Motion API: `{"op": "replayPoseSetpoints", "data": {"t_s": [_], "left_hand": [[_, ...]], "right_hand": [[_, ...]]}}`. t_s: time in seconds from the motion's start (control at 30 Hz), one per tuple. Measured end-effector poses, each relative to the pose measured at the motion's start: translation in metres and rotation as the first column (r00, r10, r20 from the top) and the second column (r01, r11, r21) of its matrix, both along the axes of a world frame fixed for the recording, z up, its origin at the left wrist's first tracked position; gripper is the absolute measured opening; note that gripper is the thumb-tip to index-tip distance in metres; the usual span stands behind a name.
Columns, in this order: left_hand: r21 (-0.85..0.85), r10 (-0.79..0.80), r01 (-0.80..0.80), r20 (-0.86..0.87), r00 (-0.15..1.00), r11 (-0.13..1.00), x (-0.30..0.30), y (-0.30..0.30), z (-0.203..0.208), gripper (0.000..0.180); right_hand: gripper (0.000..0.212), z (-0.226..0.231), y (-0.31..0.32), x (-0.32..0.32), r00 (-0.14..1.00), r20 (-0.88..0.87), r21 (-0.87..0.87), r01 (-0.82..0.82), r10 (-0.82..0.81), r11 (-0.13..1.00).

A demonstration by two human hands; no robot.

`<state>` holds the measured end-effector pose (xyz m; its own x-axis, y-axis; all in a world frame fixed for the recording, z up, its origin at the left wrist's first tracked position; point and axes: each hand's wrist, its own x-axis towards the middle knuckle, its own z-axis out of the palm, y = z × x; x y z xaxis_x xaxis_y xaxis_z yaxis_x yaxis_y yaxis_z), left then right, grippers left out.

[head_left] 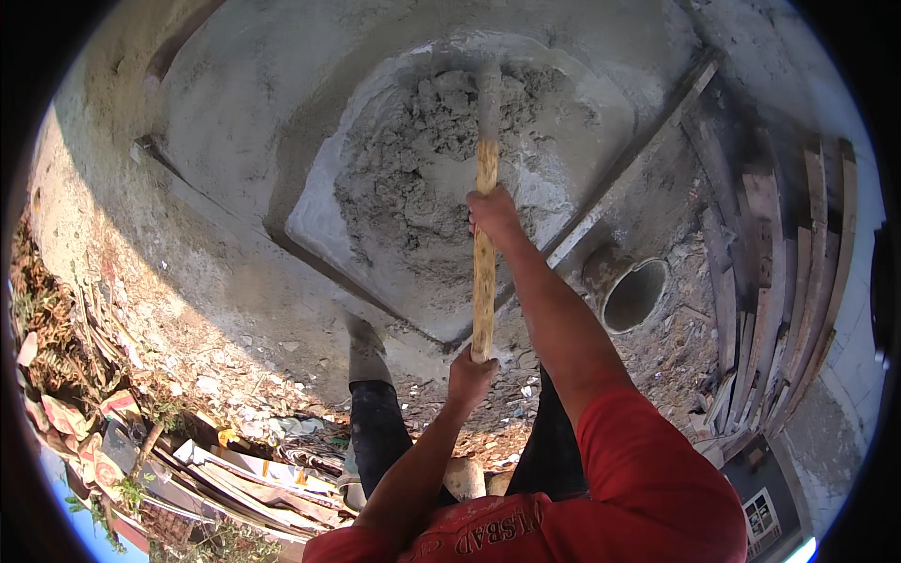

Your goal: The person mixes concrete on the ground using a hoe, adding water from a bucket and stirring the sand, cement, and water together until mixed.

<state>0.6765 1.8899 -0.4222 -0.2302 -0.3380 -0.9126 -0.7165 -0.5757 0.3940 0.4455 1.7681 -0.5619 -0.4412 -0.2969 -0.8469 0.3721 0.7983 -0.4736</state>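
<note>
A long wooden tool handle (pixel 484 253) runs forward from my body over a heap of wet grey mortar (pixel 404 188). My right hand (pixel 496 218) grips it about midway, with the arm stretched out. Near the handle's close end, my left hand (pixel 471 379) is wrapped round it. The far part of the handle is coated in grey, and the tool's head cannot be made out in the mix. Around the mortar lies a shallow mixing tray (pixel 319 267) with straight raised edges, one corner pointing towards me. Pale dry powder (pixel 314 202) rings the heap.
A bucket (pixel 634 295) lies on its side to the right of the tray. Long wooden boards (pixel 793 281) are piled farther right. Rubble and scraps (pixel 235 375) cover the ground at left, with planks (pixel 253 483) at lower left. My boot (pixel 366 355) stands close to the tray's near edge.
</note>
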Motion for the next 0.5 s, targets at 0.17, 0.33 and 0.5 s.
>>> {"op": "replayPoseSetpoints", "data": {"t_s": [0.17,0.33,0.5], "left_hand": [[0.13,-0.293,0.28,0.103,0.95,0.951,0.089,0.085,0.071,0.048],[-0.243,-0.297,0.265,-0.102,0.95,0.933,-0.065,-0.018,-0.033,0.031],[0.154,-0.316,0.334,-0.13,0.94,0.93,-0.125,-0.113,-0.021,0.03]], "right_hand": [[0.032,0.111,0.105,0.072,0.972,0.005,-0.036,0.236,-0.236,0.971],[0.026,0.098,0.015,-0.096,0.886,-0.245,-0.31,0.314,-0.394,0.897],[0.03,-0.02,0.005,-0.172,0.933,-0.247,-0.03,0.263,-0.262,0.964]]}}
